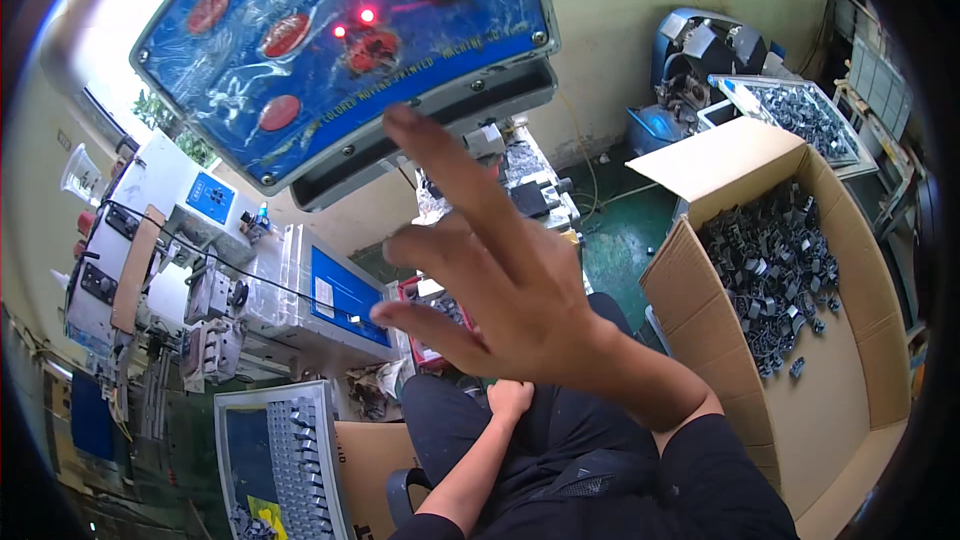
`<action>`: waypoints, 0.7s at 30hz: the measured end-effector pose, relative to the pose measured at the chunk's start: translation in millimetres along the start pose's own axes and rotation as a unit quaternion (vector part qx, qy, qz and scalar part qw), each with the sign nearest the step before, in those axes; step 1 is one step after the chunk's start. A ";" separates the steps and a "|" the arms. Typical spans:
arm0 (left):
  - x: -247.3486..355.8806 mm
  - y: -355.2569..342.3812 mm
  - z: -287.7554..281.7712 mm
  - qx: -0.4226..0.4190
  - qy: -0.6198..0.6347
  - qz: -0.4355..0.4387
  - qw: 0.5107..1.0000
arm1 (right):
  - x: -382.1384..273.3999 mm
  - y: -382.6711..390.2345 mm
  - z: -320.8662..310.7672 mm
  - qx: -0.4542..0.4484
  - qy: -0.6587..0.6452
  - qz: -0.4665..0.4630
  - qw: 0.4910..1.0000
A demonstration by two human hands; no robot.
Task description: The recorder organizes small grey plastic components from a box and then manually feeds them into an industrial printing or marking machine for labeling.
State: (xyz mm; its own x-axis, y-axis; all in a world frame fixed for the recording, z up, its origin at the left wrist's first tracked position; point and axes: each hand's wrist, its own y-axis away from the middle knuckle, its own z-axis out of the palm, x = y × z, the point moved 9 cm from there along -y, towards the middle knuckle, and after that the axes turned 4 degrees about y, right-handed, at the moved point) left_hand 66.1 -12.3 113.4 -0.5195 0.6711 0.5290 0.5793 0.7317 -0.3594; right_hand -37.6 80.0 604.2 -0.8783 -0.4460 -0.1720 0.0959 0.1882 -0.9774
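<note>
My right hand (520,290) is raised in front of a blue control panel (220,50) with red and green oval buttons. Its fingers are spread and hold nothing. The index fingertip overlaps the panel's lower edge; whether it touches cannot be told. Two red lights glow near a worn red button (372,52). My left hand (512,398) rests on my lap between the thighs, its fingers mostly hidden. Behind my right hand, partly covered by it, stands a machine with a metal work area (535,198).
At my right, a big open cardboard box (715,340) holds many small dark parts (770,270). Beyond it are a tray of similar parts (800,120) and a blue-black machine (705,50). Another machine (210,190) stands left, above a grey tray with rows of parts (300,460).
</note>
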 end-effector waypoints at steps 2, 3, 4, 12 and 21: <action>-39.5 15.2 34.8 -0.220 -0.108 -0.123 0.962 | -8.5 -16.6 -3.4 0.032 0.026 -0.030 0.999; -36.4 15.8 33.4 -0.222 -0.106 -0.124 0.961 | -8.1 -20.1 -5.2 0.029 0.027 -0.030 0.999; -29.3 12.9 32.1 -0.227 -0.107 -0.134 0.959 | -2.9 -23.0 -3.8 -0.003 0.052 -0.013 0.999; -25.9 6.5 35.2 -0.224 -0.087 -0.067 0.968 | -2.6 -39.3 5.3 -0.026 0.095 0.033 0.995; -28.0 16.5 45.1 -0.200 -0.092 0.025 0.975 | 6.3 142.8 86.6 -0.176 -0.114 0.092 0.974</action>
State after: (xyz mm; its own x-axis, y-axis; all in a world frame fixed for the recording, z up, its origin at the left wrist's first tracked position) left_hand 61.9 -13.6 58.0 -0.5677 0.7412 0.3582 0.7858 0.6176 -0.0326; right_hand 11.2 28.2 452.9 -0.7313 -0.5516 -0.4012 0.0397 0.5528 -0.8324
